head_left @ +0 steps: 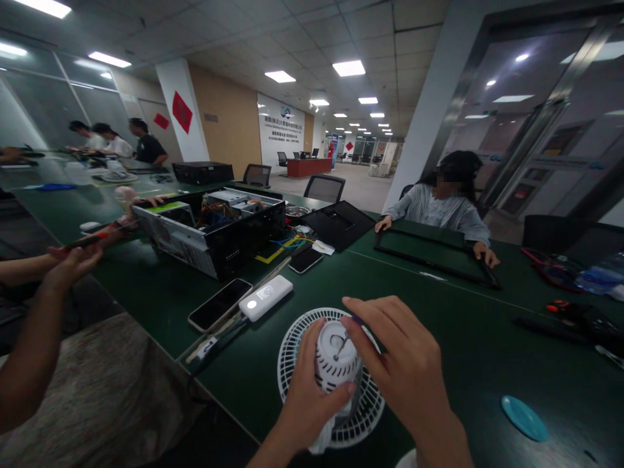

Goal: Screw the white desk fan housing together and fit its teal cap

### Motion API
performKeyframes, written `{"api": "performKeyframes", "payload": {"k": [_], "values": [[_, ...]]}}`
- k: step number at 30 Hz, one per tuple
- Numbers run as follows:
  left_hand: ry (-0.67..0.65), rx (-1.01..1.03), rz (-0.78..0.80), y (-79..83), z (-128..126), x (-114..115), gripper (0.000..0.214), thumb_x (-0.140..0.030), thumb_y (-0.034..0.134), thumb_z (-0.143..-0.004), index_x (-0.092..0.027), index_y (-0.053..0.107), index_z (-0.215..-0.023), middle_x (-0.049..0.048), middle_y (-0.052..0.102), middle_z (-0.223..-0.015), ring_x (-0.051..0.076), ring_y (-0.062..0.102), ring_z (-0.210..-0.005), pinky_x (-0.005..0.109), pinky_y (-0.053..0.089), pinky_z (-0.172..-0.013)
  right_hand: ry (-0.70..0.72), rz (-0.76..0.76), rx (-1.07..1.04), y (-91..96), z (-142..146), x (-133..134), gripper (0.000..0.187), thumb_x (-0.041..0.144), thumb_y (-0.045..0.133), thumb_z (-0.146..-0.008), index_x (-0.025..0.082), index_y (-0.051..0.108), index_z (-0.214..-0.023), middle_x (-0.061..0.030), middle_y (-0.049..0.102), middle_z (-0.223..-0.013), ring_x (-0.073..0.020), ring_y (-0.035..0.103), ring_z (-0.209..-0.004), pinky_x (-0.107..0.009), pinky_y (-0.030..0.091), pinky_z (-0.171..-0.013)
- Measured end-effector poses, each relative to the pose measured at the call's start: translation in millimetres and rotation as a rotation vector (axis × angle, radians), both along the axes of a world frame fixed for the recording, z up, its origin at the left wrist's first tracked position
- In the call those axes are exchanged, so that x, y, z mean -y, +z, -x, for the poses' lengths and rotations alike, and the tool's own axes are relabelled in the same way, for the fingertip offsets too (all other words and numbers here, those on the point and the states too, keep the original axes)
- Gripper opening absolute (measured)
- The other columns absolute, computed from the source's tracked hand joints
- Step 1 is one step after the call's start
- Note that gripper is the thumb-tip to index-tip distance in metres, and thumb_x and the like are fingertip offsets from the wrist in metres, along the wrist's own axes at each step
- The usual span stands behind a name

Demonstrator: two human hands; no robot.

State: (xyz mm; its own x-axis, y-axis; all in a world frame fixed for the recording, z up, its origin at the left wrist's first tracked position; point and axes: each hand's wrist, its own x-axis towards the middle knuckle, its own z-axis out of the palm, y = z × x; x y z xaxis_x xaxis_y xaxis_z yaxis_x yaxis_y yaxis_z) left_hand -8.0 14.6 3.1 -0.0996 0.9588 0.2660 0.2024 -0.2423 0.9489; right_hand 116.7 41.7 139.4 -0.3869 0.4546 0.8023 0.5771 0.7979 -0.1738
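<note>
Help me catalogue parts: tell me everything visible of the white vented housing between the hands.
The white vented housing is rounded and looks plastic. Its round end faces up, bearing a curved outline and a thin piece too small to identify. Slots ring the shoulder and mark the side. The left hand grips it; the right hand is by its top, contact unclear. It is over a round white grille, lower part hidden.

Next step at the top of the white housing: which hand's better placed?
Right, probably. The right hand has its fingers at the top edge of the white housing, while the left hand is occupied gripping its side.
</note>
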Motion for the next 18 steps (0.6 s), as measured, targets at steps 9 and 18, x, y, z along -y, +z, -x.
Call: {"api": "performKeyframes", "payload": {"k": [9,18], "values": [[-0.023,-0.023,-0.012,5.2,1.0,0.3,0.08,-0.031,0.068,-0.072,-0.026,0.023,-0.138,0.0092,0.025,-0.148,0.031,0.023,-0.136,0.051,0.017,-0.112,0.074,0.034,-0.011,0.2,-1.3,2.0,0.029,0.013,0.047,-0.087,0.017,0.058,-0.114,-0.0058,0.067,-0.09,-0.0166,0.061,-0.083,-0.031,0.053,-0.072],[0.012,0.023,-0.031,1.1,-2.2,-0.9,0.079,-0.032,0.068,-0.07,-0.027,0.027,-0.137,0.0079,0.028,-0.146,0.03,0.025,-0.135,0.051,0.017,-0.112,0.043,0.038,0.009,-1.2,-1.3,1.6,0.029,0.013,0.045,-0.087,0.013,0.056,-0.114,-0.0084,0.065,-0.093,-0.0178,0.059,-0.086,-0.032,0.052,-0.073]]}}
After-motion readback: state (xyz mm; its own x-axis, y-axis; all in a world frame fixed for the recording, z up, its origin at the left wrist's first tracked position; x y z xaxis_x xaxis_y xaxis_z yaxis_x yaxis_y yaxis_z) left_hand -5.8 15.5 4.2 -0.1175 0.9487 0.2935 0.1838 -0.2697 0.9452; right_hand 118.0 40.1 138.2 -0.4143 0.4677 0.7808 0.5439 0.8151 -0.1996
